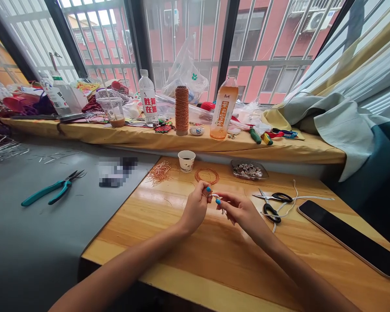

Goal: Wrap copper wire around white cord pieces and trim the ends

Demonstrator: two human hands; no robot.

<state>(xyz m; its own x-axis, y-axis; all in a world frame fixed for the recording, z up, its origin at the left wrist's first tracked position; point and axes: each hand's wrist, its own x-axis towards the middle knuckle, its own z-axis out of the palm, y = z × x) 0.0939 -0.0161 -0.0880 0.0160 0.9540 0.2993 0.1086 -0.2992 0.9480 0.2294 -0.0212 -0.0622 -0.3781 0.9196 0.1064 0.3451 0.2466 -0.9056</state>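
White cord [215, 196]: I have it between the fingertips of both hands, above the wooden table [169, 247], just on the near side of the copper wire coil [196, 176].
Left hand [196, 207]: grasping the cord in a pinch, thumb and index finger together at its left end; the hand points up and slightly right, steeper than the forearm behind it.
Right hand [242, 210]: also gripping the cord, thumb close to the index finger and the other fingers curled below; I see mostly its back, pointing up and left.
Forearms: mine come in from the lower left and lower right corners and converge, so the fingertips nearly meet; the left lies at a shallow slant, the right angles up to the wrist.
Right of the hands: black-handled scissors [282, 197] lie open among loose white cord pieces [316, 198], with a smartphone [347, 238] beyond, near the table's right side.
Far side of the table: copper wire clippings [160, 173], a paper cup [186, 162] of dark contents and a clear plastic tray [248, 170] of small pieces, too small for me to identify.
Grey surface at left: teal-handled pliers [47, 193], jaws slightly parted.
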